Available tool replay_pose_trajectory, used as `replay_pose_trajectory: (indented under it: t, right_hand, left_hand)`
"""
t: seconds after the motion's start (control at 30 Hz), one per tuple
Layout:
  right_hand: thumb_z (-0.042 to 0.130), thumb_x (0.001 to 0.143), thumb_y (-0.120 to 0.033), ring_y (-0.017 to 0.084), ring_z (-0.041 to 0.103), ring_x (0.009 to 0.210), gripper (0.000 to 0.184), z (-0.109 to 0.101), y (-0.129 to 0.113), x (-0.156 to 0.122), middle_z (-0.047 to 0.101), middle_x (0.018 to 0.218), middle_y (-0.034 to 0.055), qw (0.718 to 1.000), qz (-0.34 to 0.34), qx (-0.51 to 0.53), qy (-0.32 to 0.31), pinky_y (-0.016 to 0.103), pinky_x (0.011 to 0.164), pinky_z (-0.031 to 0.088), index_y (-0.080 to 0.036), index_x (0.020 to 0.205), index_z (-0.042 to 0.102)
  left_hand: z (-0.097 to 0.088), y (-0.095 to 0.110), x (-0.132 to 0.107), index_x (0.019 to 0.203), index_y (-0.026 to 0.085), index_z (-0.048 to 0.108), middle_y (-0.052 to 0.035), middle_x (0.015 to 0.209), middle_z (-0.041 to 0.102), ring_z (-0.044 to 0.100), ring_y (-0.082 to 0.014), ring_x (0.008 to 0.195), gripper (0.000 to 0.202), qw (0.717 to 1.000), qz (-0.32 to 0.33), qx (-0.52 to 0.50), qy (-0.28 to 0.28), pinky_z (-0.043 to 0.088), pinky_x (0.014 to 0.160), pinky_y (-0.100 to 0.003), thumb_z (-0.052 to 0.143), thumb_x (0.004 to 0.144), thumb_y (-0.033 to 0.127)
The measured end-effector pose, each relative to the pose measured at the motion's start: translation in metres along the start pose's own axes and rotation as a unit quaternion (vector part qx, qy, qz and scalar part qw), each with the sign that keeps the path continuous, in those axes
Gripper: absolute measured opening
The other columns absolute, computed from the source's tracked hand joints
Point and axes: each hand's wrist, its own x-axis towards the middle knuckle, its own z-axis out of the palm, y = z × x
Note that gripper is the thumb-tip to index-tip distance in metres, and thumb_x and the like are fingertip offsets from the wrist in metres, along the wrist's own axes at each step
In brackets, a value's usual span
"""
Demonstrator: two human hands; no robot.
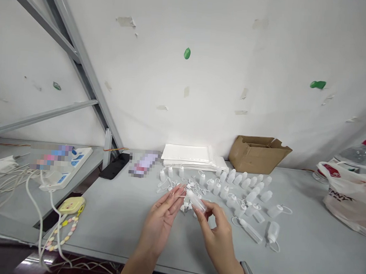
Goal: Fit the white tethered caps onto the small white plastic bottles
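Observation:
A small translucent squeeze bottle [198,203] with a white cap is tilted in front of me, its base toward the right. My right hand [216,225] pinches the bottle near its base between thumb and fingers. At the cap end, my left hand [164,215] has its fingers pressed together by the cap and its thin white strap. Behind and under the hands lies a pile of loose white strapped caps [187,204], partly hidden. Several similar bottles stand in rows to the right, such as a capped bottle [231,201]. A slimmer bottle [250,231] lies on its side.
A cardboard box [257,156] and a stack of white sheets [186,154] are against the wall. A plastic bag [348,198] stands at the right. On the left are a black phone [115,166], a power strip [74,167], a yellow case [71,205] and loose cables.

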Motion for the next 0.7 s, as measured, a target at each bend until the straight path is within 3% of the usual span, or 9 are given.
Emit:
replay_pose_trajectory:
  t: [0.27,0.47,0.7]
  right_hand:
    - [0.052,0.082,-0.041,0.015,0.051,0.06,0.027,-0.014,-0.016,0.003,0.053,0.054,-0.0023,0.974,0.105,0.086,-0.183,0.025,0.061,0.04,-0.02,0.066,0.058]
    - [0.051,0.082,-0.042,0.015,0.051,0.061,0.024,-0.014,-0.016,0.003,0.054,0.055,-0.0025,0.971,0.114,0.111,-0.176,0.025,0.064,0.04,-0.02,0.074,0.059]
    - [0.05,0.083,-0.041,0.015,0.053,0.061,0.024,-0.015,-0.018,0.002,0.054,0.055,-0.0019,0.978,0.091,0.085,-0.166,0.025,0.063,0.041,-0.02,0.074,0.059]
  left_hand:
    - [0.0,0.005,0.003,0.104,0.016,0.062,-0.0053,0.128,0.054,0.048,-0.0181,0.118,0.024,0.999,-0.035,-0.023,0.017,0.038,0.102,-0.028,0.049,0.085,0.02]
    - [0.009,0.005,0.0,0.103,0.013,0.058,-0.0084,0.125,0.056,0.051,-0.0196,0.116,0.021,0.994,-0.085,-0.056,0.029,0.047,0.095,-0.029,0.047,0.085,0.014]
    - [0.011,0.006,-0.004,0.104,0.012,0.057,-0.0096,0.126,0.055,0.049,-0.0207,0.117,0.022,0.995,-0.08,-0.055,0.01,0.046,0.096,-0.031,0.046,0.085,0.014]
